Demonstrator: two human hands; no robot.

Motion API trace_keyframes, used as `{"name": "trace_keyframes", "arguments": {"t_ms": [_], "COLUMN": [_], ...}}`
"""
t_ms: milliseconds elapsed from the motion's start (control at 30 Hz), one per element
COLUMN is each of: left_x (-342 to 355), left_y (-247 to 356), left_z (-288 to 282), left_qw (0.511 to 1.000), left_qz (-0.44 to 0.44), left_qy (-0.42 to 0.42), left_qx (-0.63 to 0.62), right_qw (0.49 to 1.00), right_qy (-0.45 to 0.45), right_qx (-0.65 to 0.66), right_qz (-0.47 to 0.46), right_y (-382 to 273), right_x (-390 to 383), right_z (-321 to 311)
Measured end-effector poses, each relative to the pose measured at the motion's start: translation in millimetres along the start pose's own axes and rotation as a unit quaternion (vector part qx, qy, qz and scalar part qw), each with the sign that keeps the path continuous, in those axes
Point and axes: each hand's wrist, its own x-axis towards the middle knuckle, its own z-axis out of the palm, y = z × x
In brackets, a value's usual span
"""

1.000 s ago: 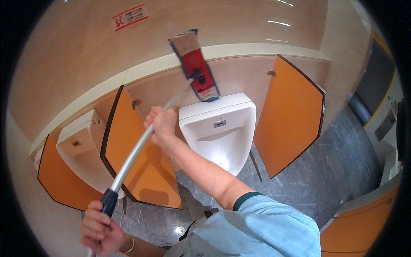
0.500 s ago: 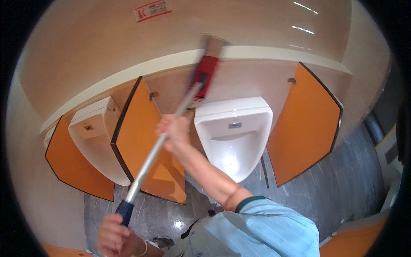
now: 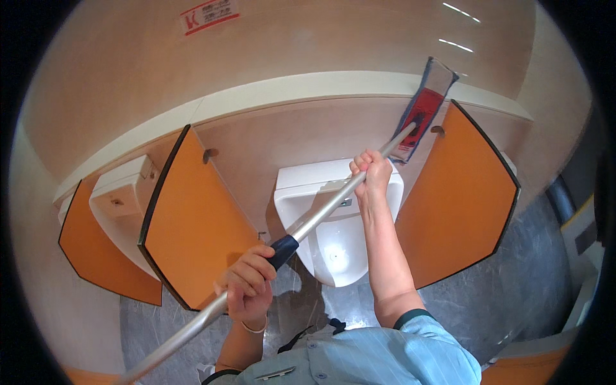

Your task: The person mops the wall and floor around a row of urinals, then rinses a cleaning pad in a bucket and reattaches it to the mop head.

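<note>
Two hands hold one pole (image 3: 327, 208). The right hand (image 3: 373, 172) is closed around its upper stretch, fingers wrapped over the metal. The left hand (image 3: 247, 282) is curled around it lower down, by the dark blue collar (image 3: 283, 251), with its fingertips at the collar's edge.

The mop head (image 3: 426, 104) lies beyond both hands, up and to the right of them, at the pole's far end. The right hand is much the nearer; the left is well back along the shaft. The pole slants from lower left to upper right, while the head's long axis stands steeper, its top end leaning right. Its red middle faces the camera. The top end overlaps the pale ledge (image 3: 289, 86) and the lower end the wall (image 3: 308, 128) under it; whether the whole pad touches cannot be told.

Just right of the head stands an orange partition (image 3: 459, 199), a narrow gap showing between them near the top. The white urinal (image 3: 335, 247) is below and left of the head, the pole crossing in front of it. A second urinal (image 3: 125, 192) shows farther left, and grey floor (image 3: 532, 237) below.
</note>
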Motion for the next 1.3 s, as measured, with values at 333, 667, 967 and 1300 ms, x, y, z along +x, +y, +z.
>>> {"name": "trace_keyframes", "arguments": {"t_ms": [333,667,967,1300], "left_x": [0.8,-37.9,-59.9,-72.7], "left_y": [126.9,328.9,340.6,280.9], "left_z": [-99.1,-169.9,-126.6,-37.6], "left_qw": [0.994,0.953,0.912,0.925], "left_qz": [-0.001,0.072,0.146,0.117], "left_qy": [0.071,0.124,0.074,0.015], "left_qx": [0.085,0.266,0.376,0.360], "right_qw": [0.997,0.958,0.922,0.940], "right_qy": [-0.007,-0.083,-0.115,-0.121], "right_qx": [-0.014,-0.011,0.036,0.004], "right_qz": [0.073,0.274,0.367,0.320], "right_y": [128.2,295.2,310.1,176.4], "right_x": [-108.8,-283.6,-314.6,-255.2], "right_z": [61.3,149.7,145.4,91.1]}}
